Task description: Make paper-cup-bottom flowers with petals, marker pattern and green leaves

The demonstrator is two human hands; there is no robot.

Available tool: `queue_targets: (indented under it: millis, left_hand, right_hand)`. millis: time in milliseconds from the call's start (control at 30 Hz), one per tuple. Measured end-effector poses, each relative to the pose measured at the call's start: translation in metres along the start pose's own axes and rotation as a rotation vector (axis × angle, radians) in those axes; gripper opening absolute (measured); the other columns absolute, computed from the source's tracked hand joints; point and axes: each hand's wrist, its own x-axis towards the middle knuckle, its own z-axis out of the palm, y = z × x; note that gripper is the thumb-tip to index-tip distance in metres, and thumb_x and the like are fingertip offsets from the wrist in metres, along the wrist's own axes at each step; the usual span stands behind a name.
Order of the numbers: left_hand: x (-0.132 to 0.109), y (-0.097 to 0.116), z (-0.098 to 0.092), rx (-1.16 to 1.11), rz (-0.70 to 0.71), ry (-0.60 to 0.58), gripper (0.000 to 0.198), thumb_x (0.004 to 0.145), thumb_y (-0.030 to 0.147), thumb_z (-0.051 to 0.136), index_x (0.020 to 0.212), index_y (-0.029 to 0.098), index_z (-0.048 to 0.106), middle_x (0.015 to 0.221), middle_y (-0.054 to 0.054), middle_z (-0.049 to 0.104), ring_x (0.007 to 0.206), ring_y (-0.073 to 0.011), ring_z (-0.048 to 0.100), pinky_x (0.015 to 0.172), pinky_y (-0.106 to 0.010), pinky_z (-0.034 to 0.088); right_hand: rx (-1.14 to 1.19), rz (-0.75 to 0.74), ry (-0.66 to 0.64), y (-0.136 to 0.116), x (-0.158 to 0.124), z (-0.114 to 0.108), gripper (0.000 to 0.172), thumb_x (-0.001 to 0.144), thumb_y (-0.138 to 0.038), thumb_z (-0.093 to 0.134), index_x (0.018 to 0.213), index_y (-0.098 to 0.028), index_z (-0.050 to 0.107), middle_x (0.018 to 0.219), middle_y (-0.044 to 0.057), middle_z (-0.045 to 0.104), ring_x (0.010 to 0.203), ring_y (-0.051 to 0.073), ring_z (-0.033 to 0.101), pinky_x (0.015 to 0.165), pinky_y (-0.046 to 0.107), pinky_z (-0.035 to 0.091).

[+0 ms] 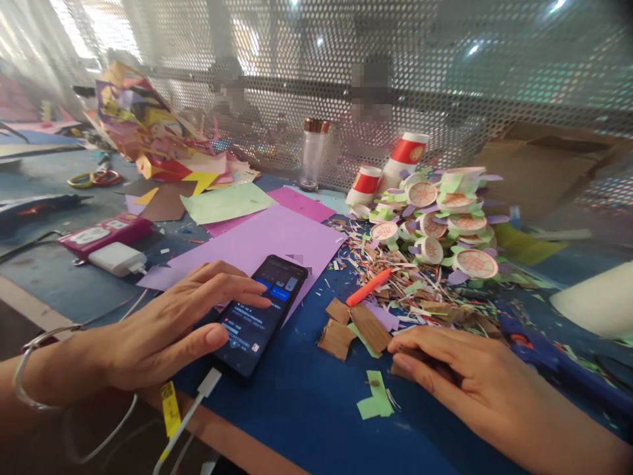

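My left hand (pixel 173 323) lies over a black phone (pixel 262 313) on the blue table (pixel 306 409). Its fingers are stretched out, and one fingertip touches the lit screen. A white cable (pixel 190 415) is plugged into the phone's near end. My right hand (pixel 465 379) rests on the table to the right, fingers curled loosely down over brown cardboard scraps (pixel 353 330). Whether it holds a scrap I cannot make out.
Purple paper (pixel 267 237) lies under the phone. An orange pen (pixel 368 287) and paper shreds lie beside a heap of paper cups (pixel 440 218). A blue glue gun (pixel 554 363) is at right. A white charger (pixel 116 258), scissors (pixel 93 178) and a clear bottle (pixel 314 155) stand behind, before a perforated metal screen.
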Motion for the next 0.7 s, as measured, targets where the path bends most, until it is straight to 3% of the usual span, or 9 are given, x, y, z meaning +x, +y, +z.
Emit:
queue_targets:
  millis: [233,500,700]
  left_hand:
    - [0.0001,0.0012,0.0022,0.038,-0.014,0.055,0.043,0.107,0.05,0.03,0.139,0.033,0.053,0.132,-0.003,0.068,0.12,-0.0248,0.057,0.102,-0.038,0.044]
    - [-0.0006,0.0016,0.0032,0.096,0.05,0.097,0.045,0.109,0.043,0.027,0.135,0.022,0.057,0.126,-0.004,0.068,0.118,-0.0182,0.058,0.101,-0.032,0.045]
    - [-0.0004,0.0052,0.0063,0.107,0.072,0.204,0.044,0.109,0.041,0.028,0.132,0.02,0.059,0.119,-0.007,0.07,0.113,-0.0187,0.062,0.097,-0.033,0.048]
  right_hand:
    - [0.001,-0.003,0.015,0.0008,-0.0032,0.001,0.023,0.103,-0.038,0.051,0.099,-0.03,0.073,0.092,-0.003,0.075,0.078,0.016,0.073,0.068,0.026,0.058]
    - [-0.001,-0.003,0.011,0.0022,-0.0031,0.0014,0.024,0.103,-0.039,0.051,0.099,-0.031,0.073,0.092,-0.003,0.074,0.078,0.015,0.073,0.068,0.025,0.058]
    - [-0.013,-0.008,0.014,0.0004,-0.0019,0.0014,0.024,0.103,-0.039,0.05,0.099,-0.031,0.072,0.092,-0.003,0.075,0.078,0.015,0.073,0.067,0.025,0.058]
